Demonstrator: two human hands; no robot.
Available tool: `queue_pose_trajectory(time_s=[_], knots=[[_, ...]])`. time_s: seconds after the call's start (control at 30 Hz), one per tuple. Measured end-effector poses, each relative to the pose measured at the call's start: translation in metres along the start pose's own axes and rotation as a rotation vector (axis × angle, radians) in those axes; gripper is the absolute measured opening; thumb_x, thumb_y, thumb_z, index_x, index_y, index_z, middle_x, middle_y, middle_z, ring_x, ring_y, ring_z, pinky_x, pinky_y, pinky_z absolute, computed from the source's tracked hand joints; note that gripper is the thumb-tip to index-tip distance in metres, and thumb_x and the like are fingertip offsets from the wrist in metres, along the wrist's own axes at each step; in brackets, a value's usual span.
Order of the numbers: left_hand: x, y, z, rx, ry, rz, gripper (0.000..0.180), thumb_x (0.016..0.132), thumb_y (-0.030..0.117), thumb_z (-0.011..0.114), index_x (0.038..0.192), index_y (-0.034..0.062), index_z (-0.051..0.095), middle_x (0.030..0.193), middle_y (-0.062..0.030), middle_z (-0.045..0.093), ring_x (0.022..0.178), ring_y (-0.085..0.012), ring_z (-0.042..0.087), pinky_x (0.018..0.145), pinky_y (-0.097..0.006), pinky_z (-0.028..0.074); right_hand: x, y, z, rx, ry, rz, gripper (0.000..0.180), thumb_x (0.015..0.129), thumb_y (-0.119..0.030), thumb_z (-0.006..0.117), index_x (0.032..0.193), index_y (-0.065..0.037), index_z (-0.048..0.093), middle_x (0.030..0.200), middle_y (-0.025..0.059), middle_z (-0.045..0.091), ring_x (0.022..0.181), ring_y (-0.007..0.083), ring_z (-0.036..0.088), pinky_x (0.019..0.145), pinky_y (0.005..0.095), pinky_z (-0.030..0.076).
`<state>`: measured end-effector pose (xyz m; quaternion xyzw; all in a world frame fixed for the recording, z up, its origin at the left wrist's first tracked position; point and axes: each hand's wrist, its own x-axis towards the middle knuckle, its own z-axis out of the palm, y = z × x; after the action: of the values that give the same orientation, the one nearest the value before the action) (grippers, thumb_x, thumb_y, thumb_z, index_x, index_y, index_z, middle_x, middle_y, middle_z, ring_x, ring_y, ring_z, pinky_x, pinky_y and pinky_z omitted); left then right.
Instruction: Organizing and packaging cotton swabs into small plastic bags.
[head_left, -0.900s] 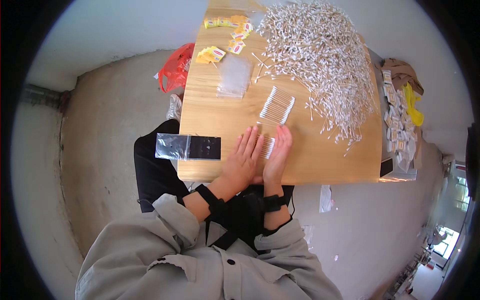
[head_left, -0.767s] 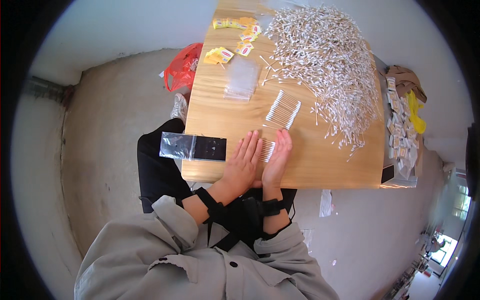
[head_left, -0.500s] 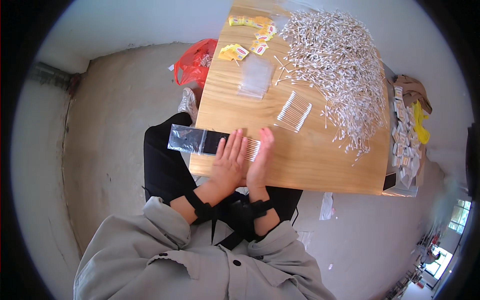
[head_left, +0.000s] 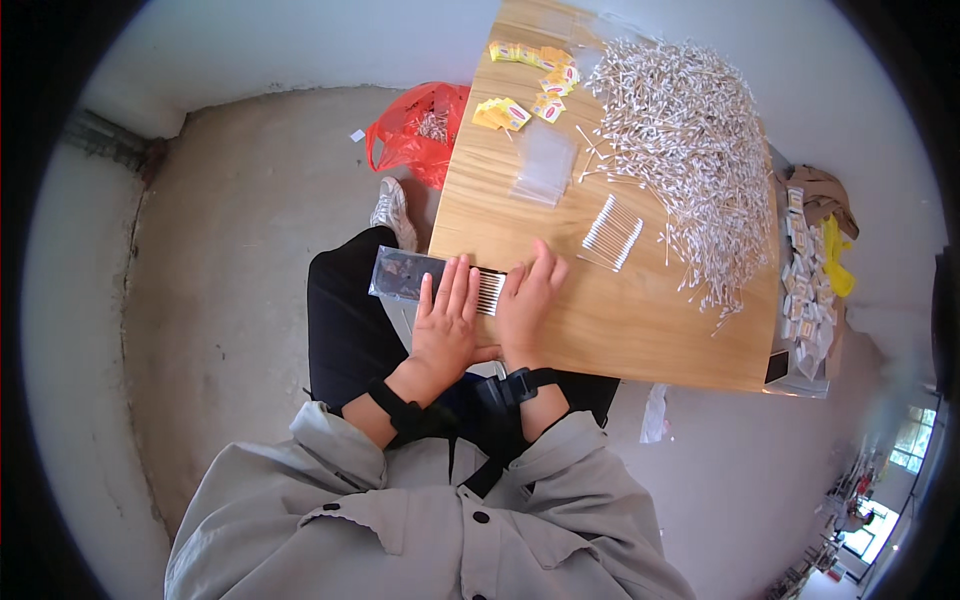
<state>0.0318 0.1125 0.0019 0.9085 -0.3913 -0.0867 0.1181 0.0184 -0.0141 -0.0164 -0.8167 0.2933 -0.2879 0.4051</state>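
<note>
My left hand (head_left: pixel 447 318) lies flat with its fingers stretched out over a clear plastic bag (head_left: pixel 402 273) and a dark flat strip. A row of cotton swabs (head_left: pixel 489 292) sticks out to the right of those fingers, over the strip. Beside the swabs' right ends is my right hand (head_left: pixel 530 312), its fingers bent and its thumb apart from the index finger; nothing shows in it. A second row of cotton swabs (head_left: pixel 612 234) rests farther off on the wooden table (head_left: pixel 640 325).
A large heap of cotton swabs (head_left: pixel 690 160) covers the far right of the table. Clear bags (head_left: pixel 545 165) and yellow printed cards (head_left: pixel 502 113) lie at the far left. A red plastic bag (head_left: pixel 405 140) sits on the floor; packed swabs (head_left: pixel 802 270) lie beyond the right edge.
My right hand has gone from flat and upright to bent fingers, moving slightly right. The clear bag now covers more of the dark strip. The view has shifted a little.
</note>
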Motion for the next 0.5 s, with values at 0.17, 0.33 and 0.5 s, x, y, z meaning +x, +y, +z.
queue_pose_trajectory(time_s=[0.17, 0.33, 0.5], knots=[[0.005, 0.007, 0.001, 0.13, -0.056, -0.001, 0.117, 0.067, 0.074, 0.058, 0.147, -0.0044, 0.023, 0.155, -0.0197, 0.018, 0.146, -0.0318, 0.011, 0.116, -0.052, 0.005, 0.007, -0.003, 0.004, -0.35, -0.053, -0.054, 0.041, 0.085, -0.01, 0.055, 0.125, -0.001, 0.049, 0.123, 0.0173, 0.047, 0.116, 0.0357, 0.043, 0.1, 0.0478, 0.033], [0.003, 0.003, 0.006, 0.085, 0.049, 0.01, 0.116, 0.066, 0.066, 0.065, 0.145, -0.0079, 0.024, 0.154, -0.0225, 0.02, 0.146, -0.0335, 0.013, 0.115, -0.054, 0.007, 0.01, 0.001, 0.013, -0.502, -0.139, -0.289, 0.047, 0.081, -0.017, 0.062, 0.125, -0.003, 0.05, 0.12, 0.0145, 0.047, 0.12, 0.0335, 0.042, 0.107, 0.0488, 0.028], [0.002, 0.003, 0.007, 0.054, -0.032, -0.021, 0.112, 0.07, 0.068, 0.059, 0.147, -0.0054, 0.022, 0.155, -0.0205, 0.018, 0.146, -0.032, 0.011, 0.116, -0.053, 0.005, 0.006, 0.005, 0.013, -0.481, -0.112, -0.294, 0.047, 0.081, -0.017, 0.062, 0.125, -0.003, 0.05, 0.12, 0.0125, 0.047, 0.121, 0.0324, 0.042, 0.109, 0.0502, 0.026]])
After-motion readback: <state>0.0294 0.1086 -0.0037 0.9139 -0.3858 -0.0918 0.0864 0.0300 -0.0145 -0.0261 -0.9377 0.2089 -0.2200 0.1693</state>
